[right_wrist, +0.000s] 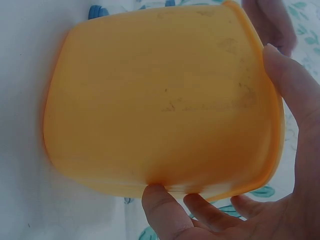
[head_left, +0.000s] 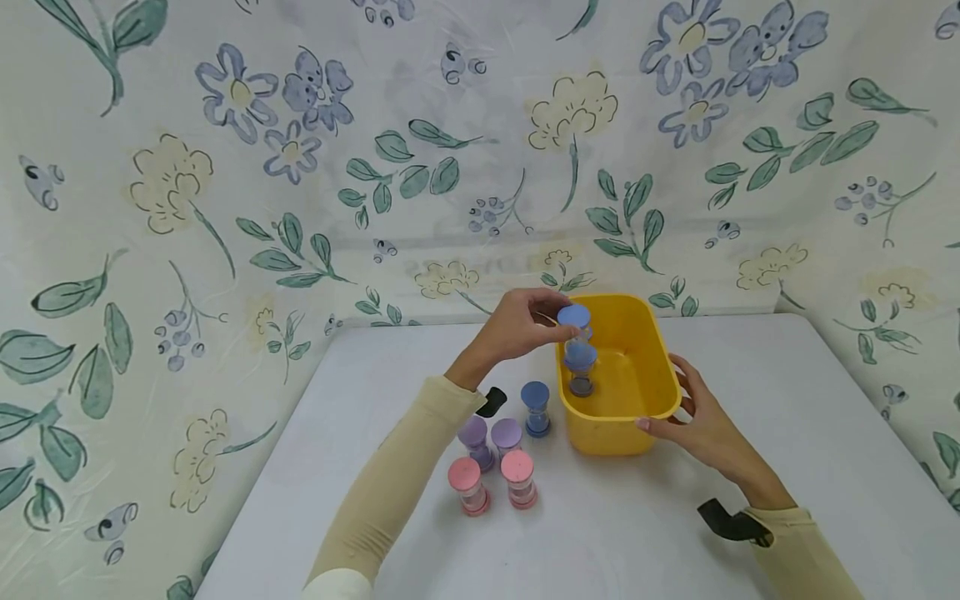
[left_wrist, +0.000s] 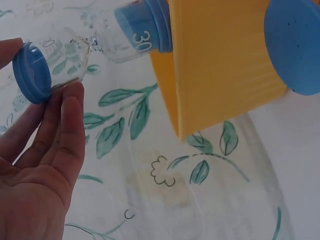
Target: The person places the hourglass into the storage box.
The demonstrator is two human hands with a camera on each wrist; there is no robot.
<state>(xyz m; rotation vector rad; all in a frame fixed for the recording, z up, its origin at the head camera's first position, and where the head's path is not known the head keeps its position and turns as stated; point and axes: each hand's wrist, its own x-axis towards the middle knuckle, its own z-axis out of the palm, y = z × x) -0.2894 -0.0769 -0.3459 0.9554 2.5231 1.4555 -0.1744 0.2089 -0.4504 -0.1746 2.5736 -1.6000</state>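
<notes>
My left hand (head_left: 523,325) pinches a blue sand timer (left_wrist: 142,30) by one end cap, between thumb and fingers. The timer is held over the left side of a yellow plastic tub (head_left: 622,437); a "30" shows on it in the left wrist view. Below it in the tub is a greyish round shape (head_left: 581,386); I cannot tell whether it belongs to another timer. My right hand (head_left: 708,425) grips the tub's right side, its thumb at the near rim and its fingers against the outer wall (right_wrist: 165,110).
Left of the tub, a blue sand timer (head_left: 536,408) stands upright on the white table (head_left: 637,533). Nearer me stand two purple timers (head_left: 474,433) and two pink timers (head_left: 519,479). A floral cloth (head_left: 480,167) hangs behind and at the sides.
</notes>
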